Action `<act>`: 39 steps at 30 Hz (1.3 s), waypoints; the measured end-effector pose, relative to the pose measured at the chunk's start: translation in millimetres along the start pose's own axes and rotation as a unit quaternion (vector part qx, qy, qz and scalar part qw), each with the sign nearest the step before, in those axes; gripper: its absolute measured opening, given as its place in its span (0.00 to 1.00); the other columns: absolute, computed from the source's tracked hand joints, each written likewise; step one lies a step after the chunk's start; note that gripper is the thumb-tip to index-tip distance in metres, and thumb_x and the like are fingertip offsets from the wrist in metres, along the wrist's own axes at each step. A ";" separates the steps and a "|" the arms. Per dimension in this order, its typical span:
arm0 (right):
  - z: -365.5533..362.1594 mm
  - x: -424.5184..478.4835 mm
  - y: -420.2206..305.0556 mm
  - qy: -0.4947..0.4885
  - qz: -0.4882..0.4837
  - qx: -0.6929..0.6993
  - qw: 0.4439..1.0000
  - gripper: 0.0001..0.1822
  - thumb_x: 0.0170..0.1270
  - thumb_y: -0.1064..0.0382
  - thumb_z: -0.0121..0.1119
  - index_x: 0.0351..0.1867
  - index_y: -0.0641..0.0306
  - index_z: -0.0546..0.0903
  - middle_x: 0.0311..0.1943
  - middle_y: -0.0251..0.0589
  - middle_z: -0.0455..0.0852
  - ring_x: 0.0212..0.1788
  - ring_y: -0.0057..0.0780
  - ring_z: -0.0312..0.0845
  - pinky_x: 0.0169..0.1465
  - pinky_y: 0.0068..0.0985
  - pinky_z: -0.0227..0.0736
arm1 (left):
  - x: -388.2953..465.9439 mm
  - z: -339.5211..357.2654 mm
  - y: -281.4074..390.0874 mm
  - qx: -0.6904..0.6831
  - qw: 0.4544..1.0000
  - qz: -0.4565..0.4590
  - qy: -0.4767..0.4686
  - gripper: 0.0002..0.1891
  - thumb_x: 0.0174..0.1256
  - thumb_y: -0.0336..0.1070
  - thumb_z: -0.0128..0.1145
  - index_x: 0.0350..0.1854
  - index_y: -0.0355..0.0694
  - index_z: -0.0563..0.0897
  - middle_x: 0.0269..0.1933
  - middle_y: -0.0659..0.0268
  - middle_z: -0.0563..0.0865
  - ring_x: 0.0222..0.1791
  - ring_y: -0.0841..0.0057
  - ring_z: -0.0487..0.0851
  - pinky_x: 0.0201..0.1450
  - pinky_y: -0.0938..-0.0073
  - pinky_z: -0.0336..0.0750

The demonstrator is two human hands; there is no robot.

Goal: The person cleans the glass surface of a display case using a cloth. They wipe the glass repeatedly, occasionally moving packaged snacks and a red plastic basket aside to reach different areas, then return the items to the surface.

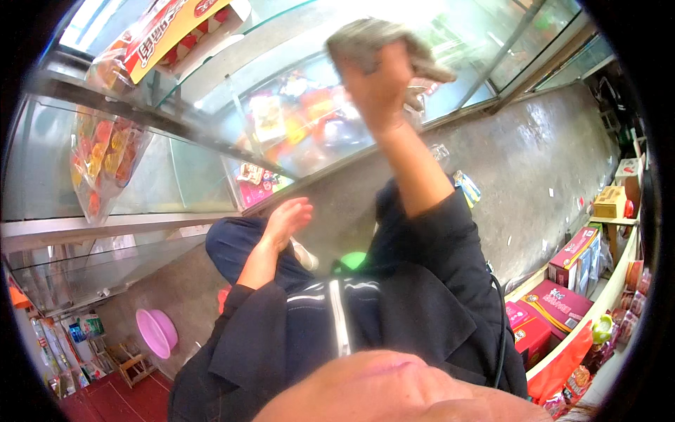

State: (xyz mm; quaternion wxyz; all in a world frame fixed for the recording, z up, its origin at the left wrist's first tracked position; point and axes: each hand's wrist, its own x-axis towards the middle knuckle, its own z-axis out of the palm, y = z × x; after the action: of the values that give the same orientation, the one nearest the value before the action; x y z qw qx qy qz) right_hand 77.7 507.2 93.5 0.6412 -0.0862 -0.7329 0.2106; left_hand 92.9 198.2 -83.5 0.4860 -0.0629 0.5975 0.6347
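Note:
My right hand (377, 100) is raised at arm's length and closed around a crumpled grey-brown cloth (364, 39). Both are blurred, and loose ends of the cloth hang past my fingers. They are over the glass of a display case (448, 118), where brightly wrapped packages (311, 113) lie behind the pane. Above my bent knee, my left hand (287, 221) has its fingers stretched out and holds nothing. It is nearest the lower corner of the case, by a pink package (253, 194) inside.
On the left, a clear bag of orange and yellow items (103, 163) hangs against a metal-framed glass cabinet. A yellow and red carton (169, 37) sits above. A pink basin (157, 333) and a small wooden stool (134, 364) stand lower left. Red boxes (553, 306) line the right-hand shelf.

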 end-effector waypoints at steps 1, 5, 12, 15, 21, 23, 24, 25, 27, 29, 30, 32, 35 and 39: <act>0.9 -6.6 -9.4 -0.046 -0.027 -0.022 0.998 0.17 0.44 0.64 0.72 0.35 0.64 0.79 0.33 0.45 0.82 0.36 0.43 0.78 0.42 0.31 0.73 | 0.1 0.2 1.4 0.001 1.000 0.002 0.002 0.17 0.67 0.38 0.53 0.55 0.40 0.75 0.46 0.63 0.83 0.41 0.77 0.81 0.48 0.74 0.75; -1.5 -3.3 -2.4 -0.029 -0.061 -0.013 0.998 0.15 0.44 0.64 0.71 0.33 0.63 0.79 0.29 0.45 0.80 0.31 0.47 0.76 0.36 0.33 0.74 | 1.6 -1.0 3.3 -0.009 1.000 0.011 -0.006 0.16 0.67 0.38 0.53 0.55 0.40 0.75 0.46 0.63 0.83 0.41 0.77 0.81 0.48 0.74 0.75; 2.4 51.1 -23.8 0.132 0.140 0.074 0.978 0.13 0.51 0.65 0.70 0.36 0.66 0.80 0.40 0.40 0.79 0.42 0.33 0.74 0.47 0.29 0.70 | -3.7 -5.5 0.4 -0.007 1.000 0.017 -0.011 0.16 0.67 0.38 0.53 0.54 0.40 0.75 0.46 0.63 0.83 0.41 0.78 0.81 0.48 0.75 0.75; 27.0 40.7 -43.8 0.103 -0.055 0.024 0.993 0.18 0.45 0.66 0.71 0.39 0.64 0.80 0.39 0.44 0.79 0.45 0.45 0.73 0.56 0.36 0.63 | -2.8 -5.9 -0.9 -0.002 1.000 0.021 -0.008 0.15 0.67 0.38 0.53 0.54 0.40 0.75 0.46 0.63 0.83 0.41 0.79 0.81 0.48 0.75 0.75; 26.5 50.8 -51.8 0.119 -0.138 -0.008 0.983 0.17 0.44 0.69 0.63 0.40 0.67 0.79 0.34 0.55 0.78 0.38 0.53 0.74 0.44 0.43 0.67 | -7.8 -4.5 0.8 -0.004 1.000 0.018 -0.003 0.15 0.68 0.38 0.52 0.54 0.40 0.76 0.46 0.63 0.83 0.40 0.79 0.81 0.48 0.76 0.75; 8.3 72.8 -46.6 0.173 0.178 0.046 0.968 0.15 0.54 0.63 0.68 0.35 0.70 0.76 0.31 0.42 0.83 0.32 0.31 0.79 0.39 0.27 0.73 | -10.5 -4.2 2.1 -0.005 1.000 0.019 0.005 0.15 0.68 0.37 0.52 0.54 0.40 0.76 0.46 0.63 0.83 0.40 0.78 0.81 0.47 0.76 0.75; 5.4 75.2 -25.8 0.189 0.178 0.102 0.960 0.14 0.55 0.63 0.67 0.35 0.71 0.76 0.31 0.41 0.83 0.32 0.31 0.79 0.39 0.26 0.73 | -11.0 -1.3 4.4 0.001 1.000 0.018 0.004 0.15 0.67 0.37 0.52 0.54 0.40 0.76 0.46 0.63 0.83 0.40 0.78 0.81 0.47 0.75 0.75; 5.6 77.4 -14.9 0.202 0.178 0.162 0.949 0.14 0.56 0.64 0.66 0.35 0.72 0.75 0.31 0.41 0.83 0.33 0.30 0.79 0.40 0.25 0.74 | -12.0 0.1 5.5 0.005 1.000 0.019 0.008 0.15 0.67 0.37 0.52 0.54 0.40 0.76 0.46 0.63 0.83 0.40 0.78 0.81 0.47 0.75 0.75; 14.6 67.3 -13.6 0.195 0.155 0.158 0.956 0.13 0.58 0.64 0.65 0.36 0.72 0.76 0.36 0.43 0.82 0.37 0.31 0.78 0.43 0.26 0.73 | -10.6 -3.8 1.1 0.002 1.000 0.019 0.002 0.15 0.68 0.37 0.51 0.54 0.40 0.76 0.46 0.63 0.83 0.40 0.78 0.81 0.46 0.75 0.75; 24.6 59.9 -23.9 0.175 0.082 0.109 0.975 0.14 0.55 0.64 0.66 0.36 0.72 0.76 0.38 0.46 0.81 0.41 0.35 0.78 0.46 0.30 0.72 | -8.0 -3.5 2.2 0.006 1.000 0.017 0.002 0.15 0.68 0.37 0.51 0.54 0.40 0.76 0.45 0.63 0.83 0.40 0.78 0.81 0.46 0.75 0.76; 25.9 52.1 -31.4 0.130 -0.007 0.050 0.990 0.16 0.52 0.64 0.68 0.37 0.71 0.76 0.39 0.48 0.80 0.42 0.40 0.76 0.47 0.34 0.70 | -6.6 -1.7 3.4 0.007 1.000 0.015 0.004 0.15 0.68 0.37 0.51 0.54 0.41 0.76 0.45 0.64 0.83 0.40 0.78 0.81 0.45 0.75 0.76; 29.4 44.7 -50.8 0.067 -0.090 0.009 0.994 0.19 0.46 0.65 0.70 0.39 0.70 0.77 0.40 0.52 0.78 0.44 0.48 0.74 0.49 0.40 0.67 | -2.1 1.1 4.2 0.006 1.000 0.011 -0.001 0.15 0.68 0.37 0.51 0.54 0.41 0.76 0.45 0.64 0.83 0.39 0.78 0.82 0.44 0.75 0.76; 23.1 69.1 -72.8 0.035 -0.107 0.031 0.993 0.19 0.44 0.67 0.69 0.39 0.69 0.78 0.40 0.51 0.77 0.42 0.53 0.72 0.48 0.42 0.66 | 0.4 0.8 -0.4 0.007 1.000 0.003 -0.005 0.15 0.68 0.38 0.51 0.55 0.41 0.75 0.46 0.64 0.83 0.39 0.78 0.81 0.44 0.75 0.76; 16.9 117.4 -50.3 0.120 -0.072 0.087 0.986 0.15 0.52 0.66 0.66 0.41 0.70 0.78 0.41 0.47 0.81 0.45 0.43 0.77 0.50 0.35 0.70 | -3.1 -3.7 -1.3 0.009 1.000 -0.005 0.010 0.15 0.68 0.38 0.51 0.55 0.41 0.74 0.45 0.64 0.83 0.38 0.77 0.81 0.44 0.74 0.75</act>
State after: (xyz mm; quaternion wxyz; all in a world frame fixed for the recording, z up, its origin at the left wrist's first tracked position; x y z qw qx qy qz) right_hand 49.2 505.3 219.2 0.7431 -0.0016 -0.6338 0.2146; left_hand 93.5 193.2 -83.4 0.4836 -0.0676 0.6075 0.6265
